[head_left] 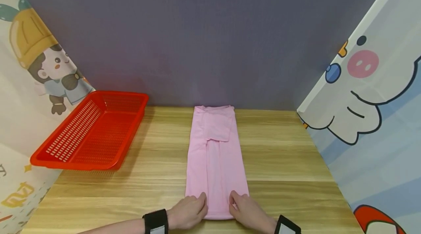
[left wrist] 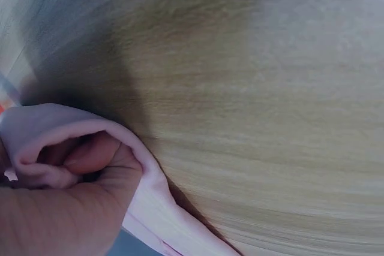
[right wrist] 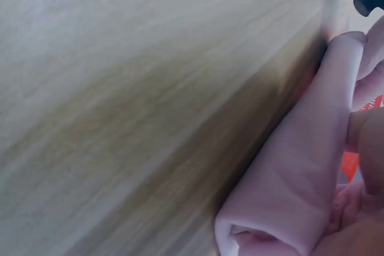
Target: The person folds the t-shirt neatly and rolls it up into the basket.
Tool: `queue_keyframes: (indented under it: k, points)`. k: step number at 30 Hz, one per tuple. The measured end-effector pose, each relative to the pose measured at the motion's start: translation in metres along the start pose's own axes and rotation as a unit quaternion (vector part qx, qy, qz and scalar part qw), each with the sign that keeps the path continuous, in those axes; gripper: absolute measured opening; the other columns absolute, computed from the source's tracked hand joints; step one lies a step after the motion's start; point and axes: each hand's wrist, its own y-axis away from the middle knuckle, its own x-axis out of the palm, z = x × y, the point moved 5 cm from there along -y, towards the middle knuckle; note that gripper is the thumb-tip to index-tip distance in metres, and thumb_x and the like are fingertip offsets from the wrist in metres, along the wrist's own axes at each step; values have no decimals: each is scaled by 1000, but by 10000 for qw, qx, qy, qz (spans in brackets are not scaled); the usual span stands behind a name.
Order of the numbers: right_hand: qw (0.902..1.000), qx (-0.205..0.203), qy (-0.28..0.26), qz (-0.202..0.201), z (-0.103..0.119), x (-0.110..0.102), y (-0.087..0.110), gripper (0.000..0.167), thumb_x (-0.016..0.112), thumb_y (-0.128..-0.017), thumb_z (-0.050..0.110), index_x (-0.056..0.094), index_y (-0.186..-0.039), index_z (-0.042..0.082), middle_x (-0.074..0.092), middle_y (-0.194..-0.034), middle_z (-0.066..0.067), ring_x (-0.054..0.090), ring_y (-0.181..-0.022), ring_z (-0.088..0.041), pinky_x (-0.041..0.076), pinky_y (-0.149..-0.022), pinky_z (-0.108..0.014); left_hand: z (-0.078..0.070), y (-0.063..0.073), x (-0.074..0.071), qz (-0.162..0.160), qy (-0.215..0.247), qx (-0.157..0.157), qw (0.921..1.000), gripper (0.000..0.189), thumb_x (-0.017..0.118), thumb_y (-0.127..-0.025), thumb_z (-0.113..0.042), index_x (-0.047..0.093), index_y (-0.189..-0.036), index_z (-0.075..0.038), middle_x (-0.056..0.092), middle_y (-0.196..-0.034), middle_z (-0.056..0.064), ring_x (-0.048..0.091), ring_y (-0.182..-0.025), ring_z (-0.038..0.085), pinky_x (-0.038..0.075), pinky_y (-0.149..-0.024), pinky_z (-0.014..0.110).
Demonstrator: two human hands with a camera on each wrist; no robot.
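A pink cloth garment (head_left: 197, 161), folded into a long narrow strip, lies lengthwise on the wooden table. A folded-down flap shows near its far end, and seams run along its middle. My left hand (head_left: 189, 211) pinches the near end at its left side; in the left wrist view the fabric (left wrist: 157, 187) curls up around the thumb and fingertips. On the opposite side, my right hand (head_left: 249, 211) pinches the near end, its fingers bent. The right wrist view has the cloth's folded edge (right wrist: 294, 160) raised along that hand's fingers, partly hiding them.
A red perforated plastic basket (head_left: 98, 135) stands at the table's left. Behind the table (head_left: 276, 146) rises a dark grey panel (head_left: 210, 37). Cartoon-printed sheets hang on the left (head_left: 19, 117) and right (head_left: 388, 124).
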Motion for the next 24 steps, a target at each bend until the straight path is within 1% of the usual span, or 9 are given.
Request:
queue_keyframes:
  k: [4,6,8,11,14,18,20,22,24]
  points:
    - [9995,-240,118,-156,1,-2,0,16,63,-91,12,56,-79,20,39,-61,19,32,-53,7,26,-46,-14,2,1,0,351,381,-3,9987,19,49,-104,-30,53,-94,-15,36,-61,-16,37,-51,-1,31,-45,18]
    - [9993,-303,151,-175,2,-2,1,18,63,-92,12,57,-77,20,41,-62,19,33,-54,7,28,-47,-14,3,2,1,535,433,31,9976,23,51,-104,-38,55,-98,-16,38,-61,-16,39,-52,-2,33,-47,18]
    - [9993,-301,146,-157,2,-2,1,21,63,-93,13,57,-74,20,39,-61,19,34,-55,7,28,-48,-14,4,3,2,702,339,166,9968,31,53,-101,-48,55,-103,-17,40,-60,-17,41,-52,-3,35,-48,17]
    - [9995,-263,159,-105,2,-1,0,29,63,-93,14,54,-67,21,35,-60,20,32,-54,6,27,-48,-15,4,5,3,769,-175,654,9947,40,53,-99,-55,53,-109,-16,47,-62,-16,45,-55,-3,37,-51,16]
    - [9993,-286,227,-75,2,-1,1,36,62,-95,17,49,-61,20,32,-58,20,30,-53,6,25,-48,-14,3,7,5,582,-720,1153,9890,36,51,-101,-52,51,-109,-16,53,-65,-14,46,-56,-4,37,-52,15]
    - [9988,-344,329,96,1,1,4,41,59,-99,34,47,-62,22,35,-60,20,32,-55,5,29,-51,-15,2,9,8,281,-1232,1437,9815,26,46,-106,-42,50,-107,-17,51,-66,-13,41,-51,-3,32,-48,14]
    - [9980,-415,429,194,0,2,6,41,56,-100,44,48,-64,24,37,-62,20,34,-56,5,31,-53,-16,0,9,9,120,-1525,1587,9754,22,45,-107,-38,51,-103,-17,49,-65,-12,38,-49,-3,29,-45,14]
    - [9968,-569,502,265,-1,2,8,42,55,-100,48,49,-66,24,39,-64,20,35,-57,5,32,-55,-15,-2,10,9,-97,-1883,1780,9658,20,45,-107,-35,52,-99,-18,48,-64,-12,38,-47,-2,27,-45,15]
    - [9949,-777,569,317,0,2,9,42,54,-100,50,50,-67,24,39,-65,20,35,-58,5,32,-55,-14,-4,11,8,-460,-2413,1994,9486,18,49,-106,-33,53,-94,-19,49,-65,-12,40,-49,0,26,-47,15]
